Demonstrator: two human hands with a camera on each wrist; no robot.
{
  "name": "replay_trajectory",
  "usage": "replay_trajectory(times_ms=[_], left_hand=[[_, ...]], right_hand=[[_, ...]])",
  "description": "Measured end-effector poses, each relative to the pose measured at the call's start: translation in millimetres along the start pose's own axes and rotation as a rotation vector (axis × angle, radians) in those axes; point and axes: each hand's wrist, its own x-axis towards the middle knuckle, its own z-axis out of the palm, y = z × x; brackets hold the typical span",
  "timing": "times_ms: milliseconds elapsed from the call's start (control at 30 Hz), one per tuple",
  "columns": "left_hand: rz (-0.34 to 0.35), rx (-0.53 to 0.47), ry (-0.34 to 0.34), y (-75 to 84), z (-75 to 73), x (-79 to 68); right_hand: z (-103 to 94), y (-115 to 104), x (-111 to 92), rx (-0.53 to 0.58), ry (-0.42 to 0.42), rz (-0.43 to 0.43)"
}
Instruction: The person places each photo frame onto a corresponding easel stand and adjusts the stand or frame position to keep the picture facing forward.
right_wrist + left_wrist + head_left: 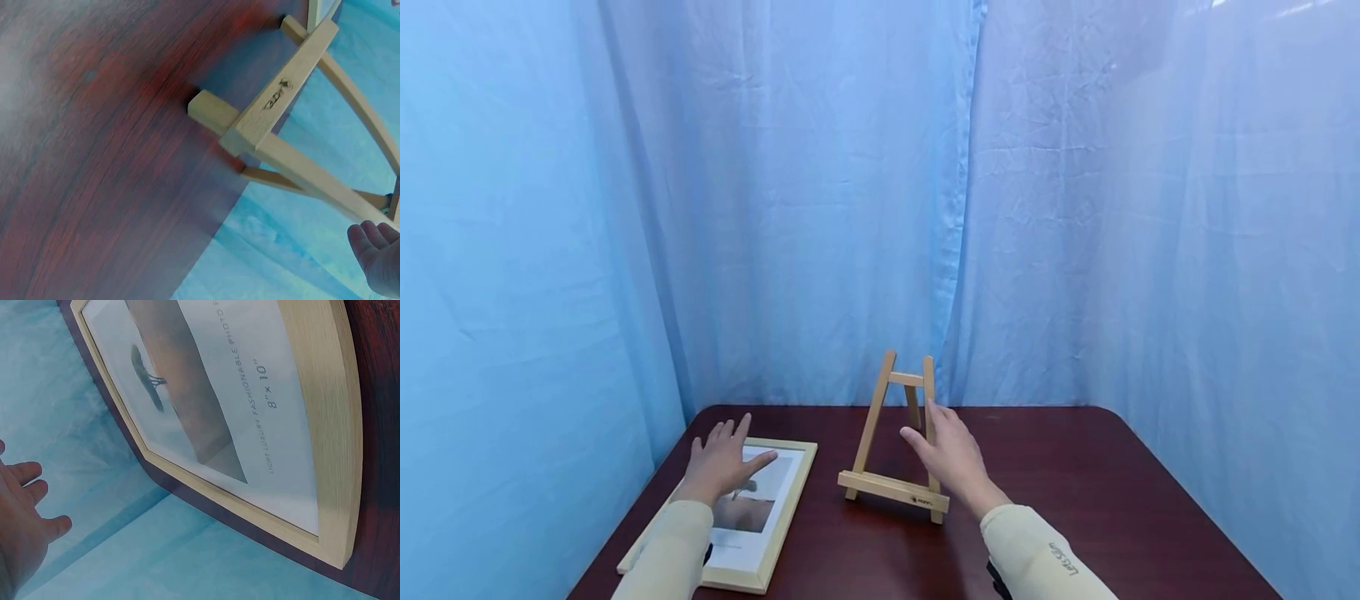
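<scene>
A pale wooden picture frame (784,517) lies on the table at the left, its print showing a tree on brown ground and the lettering 8" x 10". Above its left part, my left hand (718,467) is spread with fingers apart and holds nothing. That hand (25,531) shows at the edge of the left wrist view. Near the table's middle stands a small wooden easel (891,487) with a ledge across its front legs. My right hand (951,454) is at the easel's right leg, fingers extended, overlapping the leg in the head view.
The dark red-brown table (1060,500) has rounded far corners. Light blue curtains (820,208) hang behind it and along both sides. Dark bands show at both wrists below the cream sleeves (1037,550).
</scene>
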Motion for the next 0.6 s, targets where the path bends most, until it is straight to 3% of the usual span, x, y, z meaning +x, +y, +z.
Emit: replay_trajectory(times_ms=[600], left_hand=[[-0.070,-0.019,-0.014,-19.8,-6.0,-7.5]], right_hand=[[28.6,-29.1,-8.2,0.140,-0.043,0.021]])
